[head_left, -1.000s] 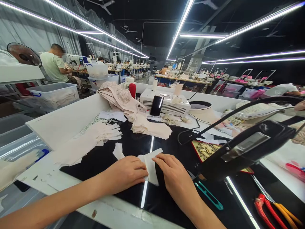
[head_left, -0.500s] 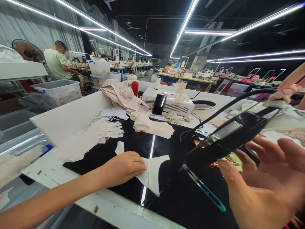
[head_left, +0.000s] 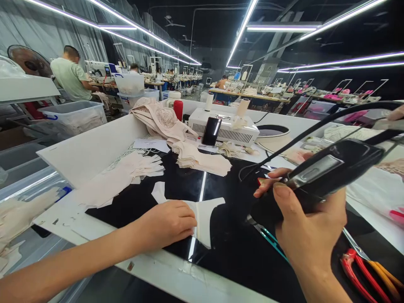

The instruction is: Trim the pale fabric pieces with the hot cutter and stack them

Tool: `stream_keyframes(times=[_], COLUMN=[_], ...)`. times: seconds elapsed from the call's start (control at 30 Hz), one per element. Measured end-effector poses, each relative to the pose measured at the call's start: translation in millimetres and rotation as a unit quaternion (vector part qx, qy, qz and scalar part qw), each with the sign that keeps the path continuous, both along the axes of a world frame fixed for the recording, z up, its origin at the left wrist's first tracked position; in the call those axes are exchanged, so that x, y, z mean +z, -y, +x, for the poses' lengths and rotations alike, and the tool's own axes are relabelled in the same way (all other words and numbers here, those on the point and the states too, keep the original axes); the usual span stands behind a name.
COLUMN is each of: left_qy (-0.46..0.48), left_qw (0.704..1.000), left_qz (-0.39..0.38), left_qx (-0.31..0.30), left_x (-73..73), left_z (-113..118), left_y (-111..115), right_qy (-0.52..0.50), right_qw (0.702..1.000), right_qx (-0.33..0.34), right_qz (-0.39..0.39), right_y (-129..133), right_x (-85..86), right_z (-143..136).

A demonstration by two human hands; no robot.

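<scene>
– where was the white fabric piece (head_left: pixel 204 216)?

– flat on the black tabletop (head_left: pixel 230 256), at six o'clock from the stacked pale strips (head_left: pixel 202 162).

– and the left hand (head_left: pixel 173 221)?

– it lay over the piece's nine o'clock side, fingers together; i couldn't tell if they pinched it.

– the right hand (head_left: pixel 312 233)?

– at three o'clock from the piece, thumb and fingers around the black corded tool (head_left: pixel 356 162); i couldn't tell if they were clamped on it.

– anything beside it?

– red-handled scissors (head_left: pixel 349 259), at four o'clock from the piece.
</scene>
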State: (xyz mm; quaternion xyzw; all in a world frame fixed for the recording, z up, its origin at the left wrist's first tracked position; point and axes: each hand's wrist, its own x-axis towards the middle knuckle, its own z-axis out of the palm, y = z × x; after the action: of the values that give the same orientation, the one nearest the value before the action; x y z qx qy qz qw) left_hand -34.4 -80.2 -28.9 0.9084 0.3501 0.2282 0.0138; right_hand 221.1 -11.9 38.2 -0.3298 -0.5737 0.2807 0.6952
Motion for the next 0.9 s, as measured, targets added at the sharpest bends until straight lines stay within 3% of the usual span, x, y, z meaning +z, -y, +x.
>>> stream_keyframes(times=[0.17,0.4,0.67,0.9], left_qy=[-0.042,-0.019,0.114,0.15], left_qw=[0.997,0.995,0.987,0.979], left_qz=[0.023,0.05,-0.104,-0.137], left_qx=[-0.06,-0.082,-0.034,-0.029], left_x=[-6.4,-16.7,-17.1,-20.3], left_z=[21,34,37,38], left_y=[0,-6,-4,-6], right_qy=[-0.017,-0.045,-0.079,-0.105], right_qw=[0.998,0.989,0.983,0.981], right_qx=[0.067,0.138,0.165,0.161], right_qz=[0.002,-0.021,-0.009,0.004], right_y=[17,42,47,42], right_x=[-4.8,-15.9,-19.3,-20.7], right_z=[-6,-19,-29,-37])
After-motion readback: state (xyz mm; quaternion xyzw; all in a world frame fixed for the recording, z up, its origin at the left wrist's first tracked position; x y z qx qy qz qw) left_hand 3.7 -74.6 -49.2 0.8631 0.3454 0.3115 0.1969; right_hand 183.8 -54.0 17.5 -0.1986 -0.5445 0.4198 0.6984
